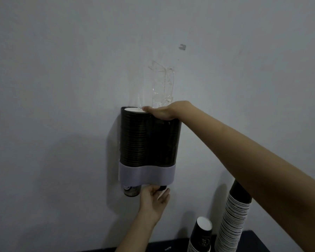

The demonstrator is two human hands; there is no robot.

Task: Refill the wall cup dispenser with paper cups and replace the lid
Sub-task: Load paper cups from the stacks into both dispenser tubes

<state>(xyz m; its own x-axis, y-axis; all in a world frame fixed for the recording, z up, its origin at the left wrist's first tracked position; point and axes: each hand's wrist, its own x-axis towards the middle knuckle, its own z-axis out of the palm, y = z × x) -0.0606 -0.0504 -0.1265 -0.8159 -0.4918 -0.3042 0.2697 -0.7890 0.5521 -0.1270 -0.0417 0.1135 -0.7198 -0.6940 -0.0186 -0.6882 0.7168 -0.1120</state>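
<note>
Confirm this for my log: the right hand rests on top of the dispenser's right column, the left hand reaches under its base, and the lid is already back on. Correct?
Not quite. The head view shows the dispenser with no lid on: the white rim of the top cup is exposed. The right hand does rest on top, and the left hand reaches under the base.

A pale grey wall [62, 70] fills the view, marked by a small grey chipped patch [182, 47]. Low at the bottom edge sits a dark surface [251, 240].
</note>
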